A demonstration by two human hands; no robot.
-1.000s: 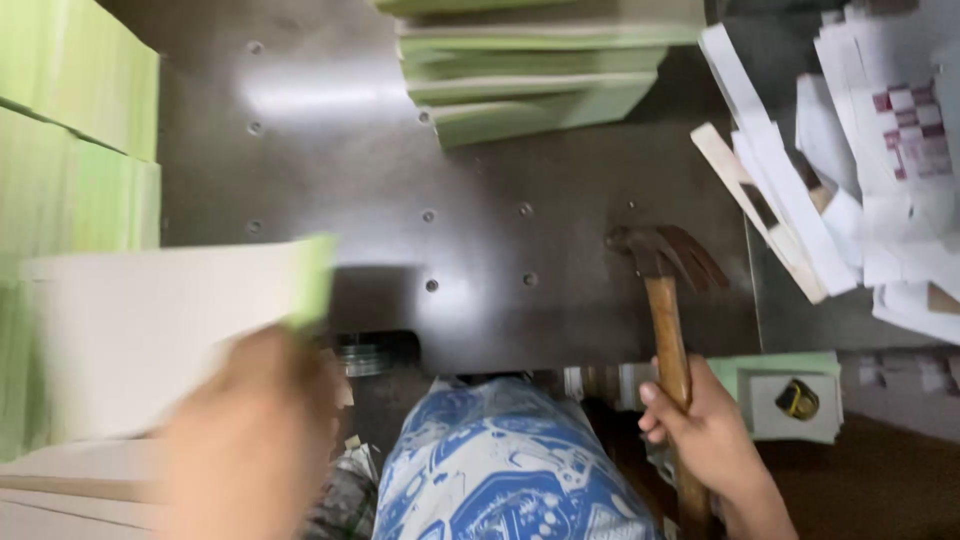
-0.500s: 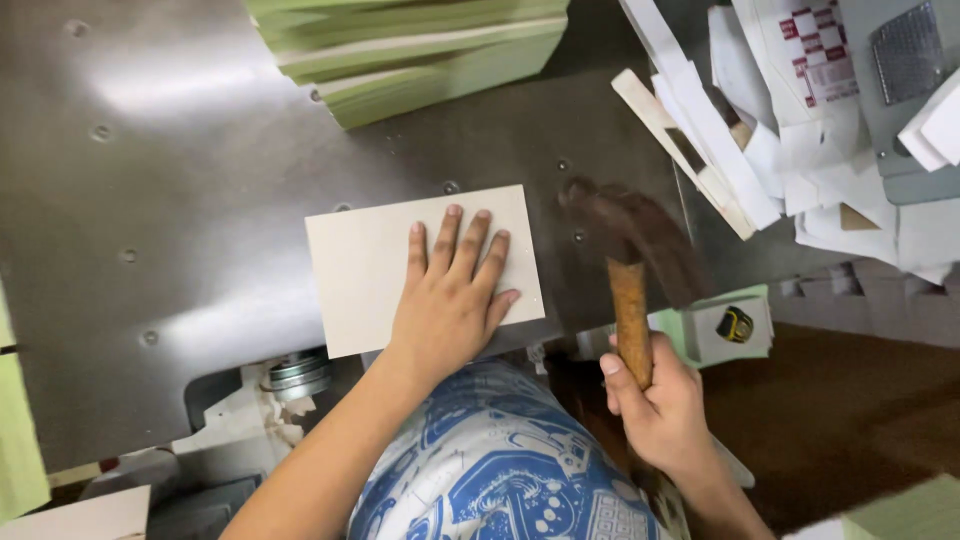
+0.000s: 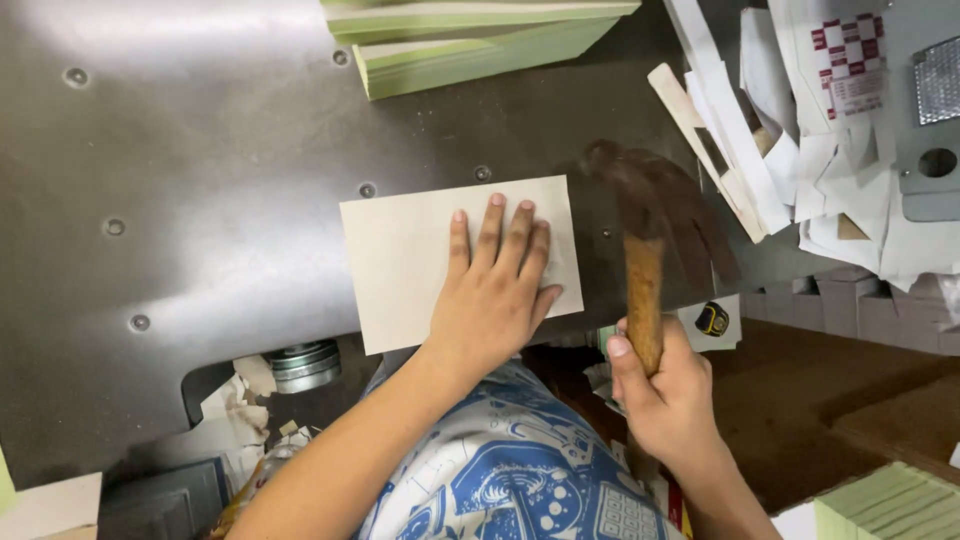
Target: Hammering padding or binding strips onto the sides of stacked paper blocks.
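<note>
The left hand (image 3: 492,300) lies flat, fingers released, pinning a beige card sheet (image 3: 400,262) at the steel table (image 3: 200,200) front edge. The right hand (image 3: 665,385) clenches a blurred claw hammer (image 3: 645,250); a stray blow could catch those fingertips just beside it.

The left hand (image 3: 495,290) lies flat on a pale card (image 3: 400,265) on the metal bench (image 3: 200,200); the right hand (image 3: 665,385) grips a blurred hammer (image 3: 645,290).

Illumination is even and moderately bright, from overhead. Broad soft glare spreads across the grey metal table (image 3: 200,150) at upper left. The hammer head (image 3: 650,200) is smeared by motion blur; the beige card stack (image 3: 400,260) stays sharp. The lower right floor area lies in dim shadow. Edge distortion is slight.
</note>
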